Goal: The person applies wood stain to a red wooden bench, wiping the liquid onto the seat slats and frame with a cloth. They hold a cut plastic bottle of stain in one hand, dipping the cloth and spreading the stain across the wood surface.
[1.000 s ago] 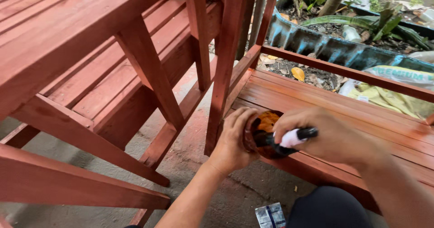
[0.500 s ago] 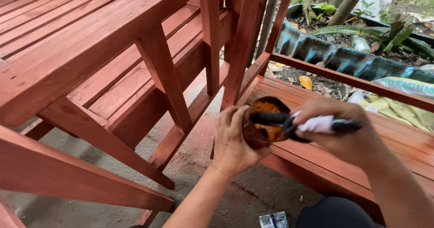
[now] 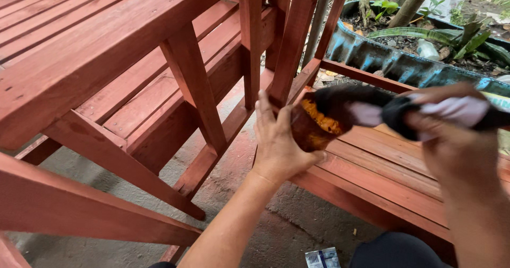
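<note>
My left hand [image 3: 279, 138] grips a small stain-smeared container [image 3: 313, 127], brown and orange, tilted toward the right above the red-brown wooden bench seat [image 3: 382, 167]. My right hand [image 3: 451, 135] holds a paintbrush [image 3: 404, 111] with a white and black handle; its dark bristles lie across the container's mouth. The brush is blurred. Left of my hands stands the red-stained wooden table [image 3: 95, 50] with slanted braces and legs [image 3: 194, 87].
Grey concrete floor [image 3: 265, 231] lies under the furniture. A small printed packet [image 3: 322, 258] rests on the ground near my knee. Behind the bench, a dark blue-green planter [image 3: 404, 66] holds plants and soil. A vertical post [image 3: 295, 39] stands right behind the container.
Both hands rose from the bench seat with the container. The brush came up out of the container and now lies across its mouth, handle pointing right. The view moved closer.
</note>
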The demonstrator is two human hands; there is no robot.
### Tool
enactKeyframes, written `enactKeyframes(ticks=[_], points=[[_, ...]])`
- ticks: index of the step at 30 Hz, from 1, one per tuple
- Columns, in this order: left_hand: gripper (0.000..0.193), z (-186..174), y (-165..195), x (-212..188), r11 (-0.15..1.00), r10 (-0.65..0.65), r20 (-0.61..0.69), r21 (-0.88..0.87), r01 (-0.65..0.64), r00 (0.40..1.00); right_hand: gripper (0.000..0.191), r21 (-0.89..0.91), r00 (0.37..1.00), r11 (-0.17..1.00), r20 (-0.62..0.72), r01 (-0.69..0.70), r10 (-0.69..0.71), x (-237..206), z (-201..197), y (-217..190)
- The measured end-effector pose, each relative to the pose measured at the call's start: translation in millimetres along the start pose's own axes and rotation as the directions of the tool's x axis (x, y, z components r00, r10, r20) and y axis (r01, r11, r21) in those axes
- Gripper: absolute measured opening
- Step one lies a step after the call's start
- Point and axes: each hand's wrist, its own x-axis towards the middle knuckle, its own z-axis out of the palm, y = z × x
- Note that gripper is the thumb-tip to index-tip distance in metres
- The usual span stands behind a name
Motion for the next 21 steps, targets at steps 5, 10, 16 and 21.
enactKeyframes(ticks=[5,10,16,21], points=[[0.11,5,-11,4,0.989,0.059,-0.091,-0.132,-0.071,0.994,0.018,0.258,0.888,0.946,-0.363,-0.195,0.282,19,-50,20],[0.11,-5,-18,30,0.977,0.091,0.0,-0.196,-0.089,0.996,0.022,0.259,0.683,0.869,-0.54,-0.421,0.492,5,-95,85],[0.108,-12,-13,35,0.969,0.115,0.014,-0.22,-0.109,0.993,0.034,0.33,0.493,0.645,-0.439,-0.689,0.751,-29,-45,156],[0.102,-16,-12,35,0.971,0.123,0.024,-0.21,-0.115,0.992,0.027,0.229,0.595,0.699,-0.388,-0.677,0.704,-30,13,164]])
